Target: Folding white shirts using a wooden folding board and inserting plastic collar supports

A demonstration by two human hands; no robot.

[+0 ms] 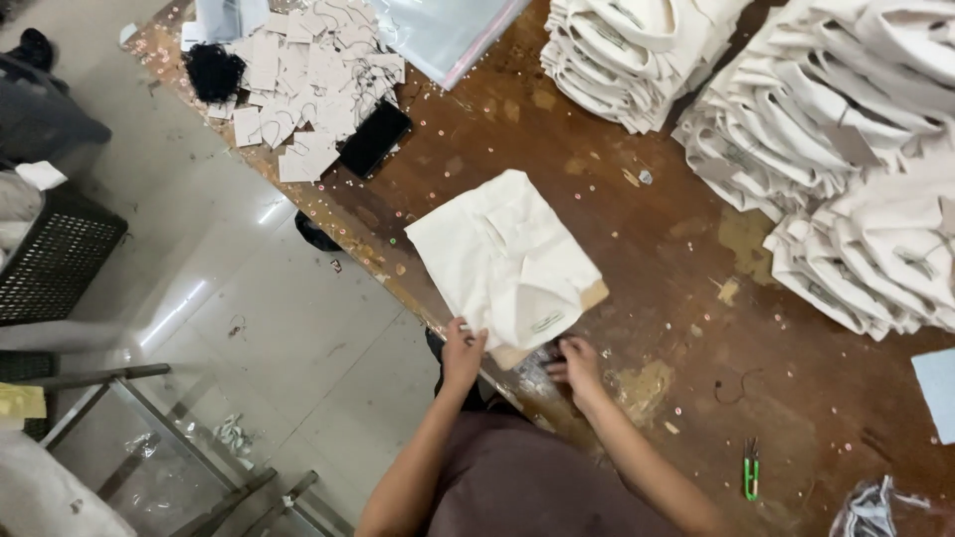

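Folded cream garment point(505, 261) lies flat on a cardboard sheet point(594, 295) near the table's point(637, 229) near edge. Left hand point(462, 353) rests on the garment's near corner, fingers curled onto the fabric. Right hand point(577, 365) sits just beside the cardboard's near edge, fingers bent on the tabletop; can't tell if they pinch anything. Garment stacks point(796, 119) at the far right, paper tags point(298, 80) at the far-left corner, green snips point(751, 467) near the right edge.

Stacks of folded cream garments point(796, 119), paper tags point(298, 80), a black phone point(375, 138), green snips point(751, 472), a black basket point(55, 259)
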